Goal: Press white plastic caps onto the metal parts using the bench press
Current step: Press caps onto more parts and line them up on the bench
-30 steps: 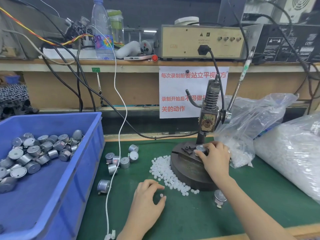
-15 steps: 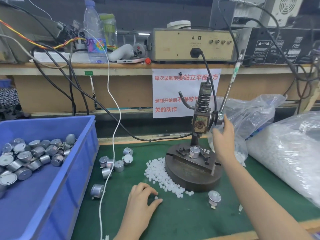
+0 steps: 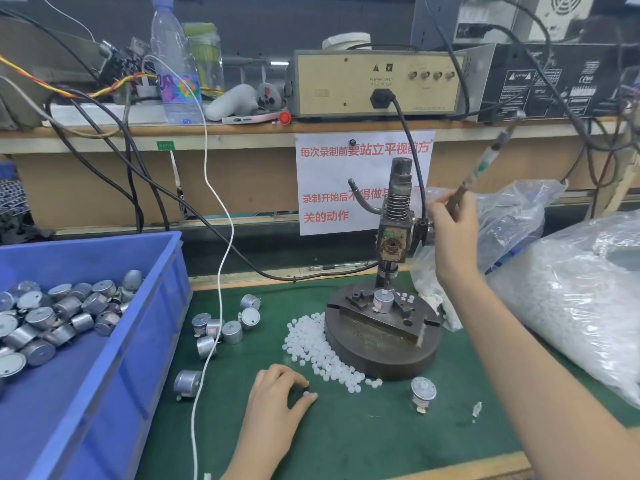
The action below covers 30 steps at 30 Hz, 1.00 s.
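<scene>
R hand (image 3: 450, 233) has left the metal part (image 3: 383, 302) and now grips the press lever (image 3: 485, 161), far right. Part sits on the press base (image 3: 381, 351), white cap (image 3: 383, 292) on top, so ready to press. L hand (image 3: 277, 393) pinches a loose cap (image 3: 306, 393) on the near mat (image 3: 346, 431).

The bare green tabletop (image 3: 363, 434) in front of the bench press (image 3: 381, 341) gives free passage. On the left, the pile of white caps (image 3: 318, 355), the white cable (image 3: 227, 254) and the blue bin (image 3: 156, 306) narrow the way. On the right, a full plastic bag (image 3: 571, 306) lies close.
</scene>
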### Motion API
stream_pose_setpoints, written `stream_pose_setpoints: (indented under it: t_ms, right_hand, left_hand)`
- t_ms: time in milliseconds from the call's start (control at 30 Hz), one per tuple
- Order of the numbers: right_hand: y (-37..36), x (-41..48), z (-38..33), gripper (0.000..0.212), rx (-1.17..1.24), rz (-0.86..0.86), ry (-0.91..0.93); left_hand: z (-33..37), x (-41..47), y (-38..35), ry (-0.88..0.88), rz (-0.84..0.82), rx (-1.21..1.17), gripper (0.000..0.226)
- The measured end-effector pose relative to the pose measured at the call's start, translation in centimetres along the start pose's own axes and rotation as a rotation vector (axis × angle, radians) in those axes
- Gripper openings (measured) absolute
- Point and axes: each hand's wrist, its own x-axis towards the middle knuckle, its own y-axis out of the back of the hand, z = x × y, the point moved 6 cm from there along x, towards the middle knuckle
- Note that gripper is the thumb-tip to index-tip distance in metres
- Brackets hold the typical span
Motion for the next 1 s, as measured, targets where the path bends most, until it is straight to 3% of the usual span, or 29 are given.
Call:
stream_pose_setpoints:
  t_ms: [100,333,433,500,567,633,800,1000]
  right_hand:
    - [0.5,-1.1,0.3,0.026,-0.017,-0.026,0.004]
    - [0.8,-2.2,0.4,0.021,-0.099,-0.040,0.053]
    - [1.2,-3.5,1.8,0.043,-0.208,-0.018,0.075]
    - [1.9,-4.2,3.7,0.053,-0.285,0.025,-0.007]
    - [2.3,-5.0,6.0,0.051,-0.426,-0.007,-0.093]
    - [1.7,-5.8,8.1,0.043,-0.594,-0.148,-0.142]
    - [-1.3,-6.2,10.1,0.038,-0.808,-0.391,-0.100]
    - [-1.2,-6.9,10.0,0.033,-1.014,-0.377,0.072]
  left_hand:
    - [0.1,0.0,0.1,-0.002,0.008,0.003,0.013]
    - [0.0,-0.2,0.3,0.052,-0.010,-0.037,0.012]
    - [0.1,-0.1,0.3,0.068,-0.030,-0.045,0.017]
    - [0.1,-0.1,0.5,0.078,-0.034,-0.041,0.017]
    - [0.1,-0.2,0.5,0.083,-0.038,-0.050,0.016]
    - [0.2,-0.2,0.5,0.085,-0.049,-0.051,0.018]
    - [0.3,-0.2,0.5,0.089,-0.061,-0.043,0.026]
    - [0.4,-0.3,0.5,0.086,-0.065,-0.044,0.027]
